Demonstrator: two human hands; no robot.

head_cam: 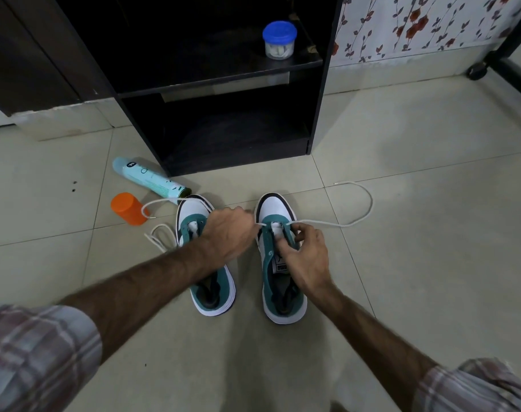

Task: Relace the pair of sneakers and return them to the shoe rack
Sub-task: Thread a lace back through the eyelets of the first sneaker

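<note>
Left hand [228, 230] fingers are pinching the white cord shoelace [327, 223] at the right teal-and-white leather sneaker [280, 263]; right hand [305, 254] fingers are gripping its tongue.

Bare floor [416, 263] lies open to the right of the right sneaker [283, 263], crossed only by a loose lace [363, 215] looping toward the shoe rack [318, 114]. Left of the left sneaker [205, 263], a lying spray can [149, 179], an orange cap [128, 208] and a second lace [158, 236] crowd the way. The rack's lower shelf [229, 144] stands open just beyond the toes; a blue-lidded jar [279, 40] occupies the right end of the upper shelf.
</note>
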